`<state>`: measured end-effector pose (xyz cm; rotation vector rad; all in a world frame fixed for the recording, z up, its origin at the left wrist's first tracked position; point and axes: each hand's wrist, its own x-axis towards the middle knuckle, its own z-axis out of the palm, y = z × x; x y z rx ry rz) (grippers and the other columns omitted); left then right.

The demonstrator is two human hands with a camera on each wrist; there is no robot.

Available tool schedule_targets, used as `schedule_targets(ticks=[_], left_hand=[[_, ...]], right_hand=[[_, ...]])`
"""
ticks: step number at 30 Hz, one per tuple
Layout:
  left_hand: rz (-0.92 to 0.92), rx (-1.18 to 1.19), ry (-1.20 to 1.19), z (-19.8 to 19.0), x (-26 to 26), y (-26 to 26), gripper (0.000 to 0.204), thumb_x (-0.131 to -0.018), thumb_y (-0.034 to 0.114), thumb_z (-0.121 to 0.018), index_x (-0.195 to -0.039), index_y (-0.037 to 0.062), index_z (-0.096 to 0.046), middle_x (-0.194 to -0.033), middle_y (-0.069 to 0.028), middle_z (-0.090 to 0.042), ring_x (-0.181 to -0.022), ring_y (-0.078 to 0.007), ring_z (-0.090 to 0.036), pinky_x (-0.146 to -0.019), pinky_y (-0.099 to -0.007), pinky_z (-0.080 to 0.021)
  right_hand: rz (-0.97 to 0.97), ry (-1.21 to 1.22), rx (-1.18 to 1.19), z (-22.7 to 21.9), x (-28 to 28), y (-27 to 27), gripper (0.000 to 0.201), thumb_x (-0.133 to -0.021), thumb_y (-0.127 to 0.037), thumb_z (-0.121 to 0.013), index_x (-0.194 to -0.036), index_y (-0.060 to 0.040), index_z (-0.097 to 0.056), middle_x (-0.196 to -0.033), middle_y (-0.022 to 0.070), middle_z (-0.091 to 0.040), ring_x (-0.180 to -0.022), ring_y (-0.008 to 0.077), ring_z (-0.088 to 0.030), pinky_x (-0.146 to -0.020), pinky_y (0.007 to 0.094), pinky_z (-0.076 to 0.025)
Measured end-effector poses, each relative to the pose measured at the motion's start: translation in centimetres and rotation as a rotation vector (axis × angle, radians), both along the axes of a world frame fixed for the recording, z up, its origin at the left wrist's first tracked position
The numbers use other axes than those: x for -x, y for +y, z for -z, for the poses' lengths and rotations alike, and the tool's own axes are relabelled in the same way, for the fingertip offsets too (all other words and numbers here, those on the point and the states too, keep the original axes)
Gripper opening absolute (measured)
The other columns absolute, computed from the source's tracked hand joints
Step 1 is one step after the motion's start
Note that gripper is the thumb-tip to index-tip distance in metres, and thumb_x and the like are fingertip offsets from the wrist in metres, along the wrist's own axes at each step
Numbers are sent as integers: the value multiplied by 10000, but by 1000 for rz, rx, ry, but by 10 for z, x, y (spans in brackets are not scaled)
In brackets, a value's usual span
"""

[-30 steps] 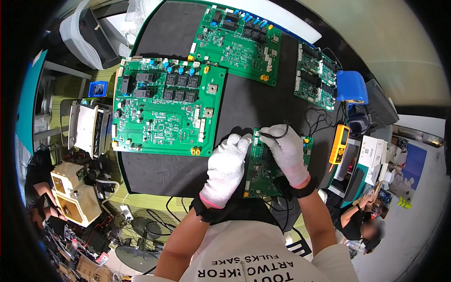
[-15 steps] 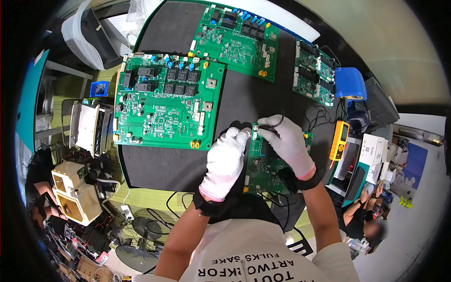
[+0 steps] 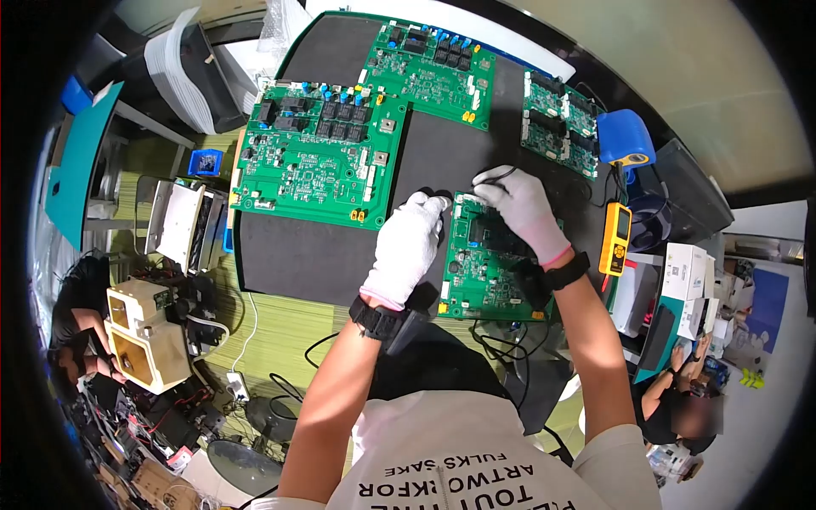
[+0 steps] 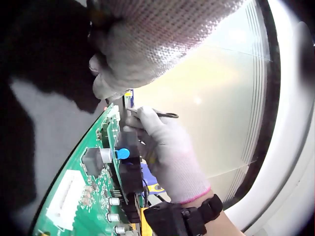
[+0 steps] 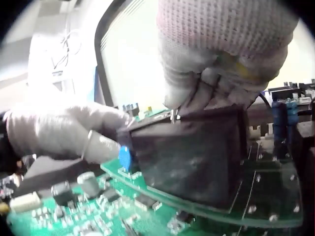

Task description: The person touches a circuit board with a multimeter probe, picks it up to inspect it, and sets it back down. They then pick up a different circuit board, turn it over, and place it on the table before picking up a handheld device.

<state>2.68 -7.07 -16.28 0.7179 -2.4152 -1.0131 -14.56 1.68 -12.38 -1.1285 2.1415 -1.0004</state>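
The right hand point(image 3: 527, 208), the nearer, pinches a thin tool point(image 4: 170, 115) above the lower circuit board point(image 3: 466, 276); the left hand point(image 3: 404, 251), grip unclear, flanks its far-left corner.

Circuit board point(image 3: 480, 276) green; left hand point(image 3: 404, 246), right hand point(image 3: 523, 208) gloved white, pink-edged; tool point(image 4: 170, 115) black; meter point(image 3: 614, 252) yellow-orange.

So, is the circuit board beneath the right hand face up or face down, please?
Face up: the circuit board shows components from above.
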Motion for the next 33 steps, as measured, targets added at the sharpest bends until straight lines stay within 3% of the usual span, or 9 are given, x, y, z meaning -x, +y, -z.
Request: schedule_targets(ticks=[4,8,10,12,14,16,23,33], left_hand=[[20,-5,40,0,0,-2,277,-753,-14,-566,-1008,80,-622,-855,-117,-580,-741,-305,-596,-640,-380,-485],[29,-69,43,4,2,-2,256,-761,1,-548,-993,78,-623,-870,-123,-580,-756,-319,-595,-653,-396,-487],[34,-44,-4,4,1,-3,262,-761,0,-551,-1000,82,-622,-874,-123,-581,-763,-316,-596,-663,-392,-489],[40,-9,9,5,1,-4,260,-764,2,-552,-998,88,-624,-873,-119,-582,-770,-317,-596,-674,-391,-490],[46,-10,13,8,2,-5,258,-764,3,-555,-996,91,-625,-874,-118,-585,-775,-318,-596,-681,-390,-490],[49,-11,20,9,2,-5,255,-764,4,-557,-993,93,-626,-874,-116,-587,-780,-319,-595,-687,-390,-491],[39,36,14,10,3,-6,277,-735,-11,-621,-1000,71,-623,-826,-99,-578,-756,-285,-591,-694,-355,-489],[38,20,34,10,2,-6,264,-738,-2,-622,-993,70,-626,-830,-116,-584,-771,-306,-594,-706,-366,-488]], right_hand=[[-87,69,-17,-5,10,5,151,-826,-130,-628,-912,-11,-663,-807,83,-653,-732,150,-629,-681,273,-486],[-231,112,-1,-7,10,1,147,-819,-135,-616,-875,-7,-660,-806,89,-650,-743,172,-633,-687,278,-486],[-288,186,80,-1,13,0,141,-812,-133,-617,-866,-9,-658,-804,99,-651,-742,194,-636,-688,285,-489],[-328,201,97,3,15,-1,189,-804,-236,-589,-834,-65,-662,-817,125,-652,-773,313,-628,-705,373,-492],[-269,103,40,3,13,-3,198,-806,-247,-577,-827,-70,-662,-824,126,-651,-778,311,-627,-703,379,-491],[-322,230,41,0,14,-3,193,-808,-247,-572,-833,-80,-667,-828,124,-649,-781,308,-626,-711,379,-492],[-246,224,9,0,7,-2,184,-813,-248,-571,-845,-92,-663,-819,115,-650,-776,301,-626,-707,370,-495],[-417,496,98,17,15,-4,153,-810,-232,-568,-827,-108,-655,-815,89,-646,-776,278,-617,-697,366,-493]])
